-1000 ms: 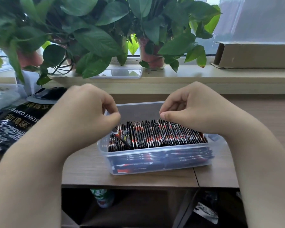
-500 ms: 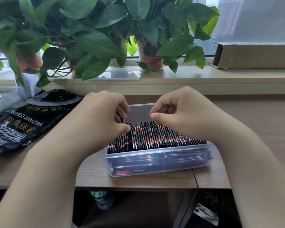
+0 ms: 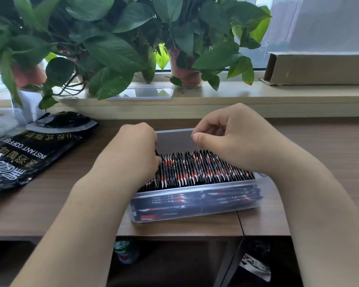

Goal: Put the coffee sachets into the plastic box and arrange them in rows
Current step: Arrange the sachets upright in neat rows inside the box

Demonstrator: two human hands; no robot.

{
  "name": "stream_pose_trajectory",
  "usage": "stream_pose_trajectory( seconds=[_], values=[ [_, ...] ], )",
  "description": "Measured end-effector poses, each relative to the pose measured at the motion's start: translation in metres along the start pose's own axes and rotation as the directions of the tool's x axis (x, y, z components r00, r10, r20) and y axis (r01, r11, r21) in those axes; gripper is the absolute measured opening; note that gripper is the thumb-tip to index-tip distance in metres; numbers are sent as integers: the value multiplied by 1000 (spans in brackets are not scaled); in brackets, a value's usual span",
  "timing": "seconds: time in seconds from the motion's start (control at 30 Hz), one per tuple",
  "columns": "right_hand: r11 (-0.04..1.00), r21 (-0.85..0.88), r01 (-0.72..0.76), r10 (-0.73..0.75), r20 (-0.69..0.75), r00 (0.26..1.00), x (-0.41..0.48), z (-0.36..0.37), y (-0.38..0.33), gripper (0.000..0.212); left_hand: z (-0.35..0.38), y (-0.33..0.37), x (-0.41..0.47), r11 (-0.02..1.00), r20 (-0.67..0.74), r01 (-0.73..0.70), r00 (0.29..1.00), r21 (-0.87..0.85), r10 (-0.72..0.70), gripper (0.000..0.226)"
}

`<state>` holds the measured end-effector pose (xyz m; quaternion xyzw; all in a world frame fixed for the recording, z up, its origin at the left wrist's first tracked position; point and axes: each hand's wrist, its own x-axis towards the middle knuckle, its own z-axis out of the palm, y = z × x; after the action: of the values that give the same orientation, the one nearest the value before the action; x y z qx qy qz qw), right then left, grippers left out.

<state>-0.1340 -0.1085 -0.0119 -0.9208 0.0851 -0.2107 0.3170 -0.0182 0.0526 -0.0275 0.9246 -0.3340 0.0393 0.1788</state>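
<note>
Coffee sachets point(image 3: 195, 168) stand packed on edge in the plastic box point(image 3: 195, 186) on the worktop point(image 3: 60, 193), probably light, floppy and slick, best pinched by their top edges; left hand point(image 3: 137, 150) pinches some at the box's left end, right hand point(image 3: 232, 137) curled near its far wall, grip unclear.

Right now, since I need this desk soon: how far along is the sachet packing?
Done: the plastic box holds flat sachets below and a packed upright row. In hand: the left hand grips sachets at the row's left end; the right hand lies over its right part. Left: straightening that end; what the coffee bag holds is hidden.
</note>
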Motion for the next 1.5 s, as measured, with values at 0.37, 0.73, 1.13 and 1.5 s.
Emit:
stream_pose_trajectory(
  seconds=[0.37, 0.73, 1.13, 1.5],
  values=[
    [997, -76, -26, 8, -228, 974, -2, -27, 24, 13, -12, 6, -10, 992, 22, -123, 992, -4, 123, 27],
    [841, -517, -162, 159, -51, 986, -18, -24, 26, 30, -14, -9, -13, 987, 33, -111, 993, -113, 115, 36],
    [777, -565, -276, 351, 25, 936, -19, -28, 7, 34, -9, -8, -13, 981, 132, -54, 988, -189, 80, 37],
    [777, -556, -296, 353, -5, 936, -17, -19, 15, 30, -2, -11, -11, 983, 182, -45, 980, -175, 78, 38]
  ],
)
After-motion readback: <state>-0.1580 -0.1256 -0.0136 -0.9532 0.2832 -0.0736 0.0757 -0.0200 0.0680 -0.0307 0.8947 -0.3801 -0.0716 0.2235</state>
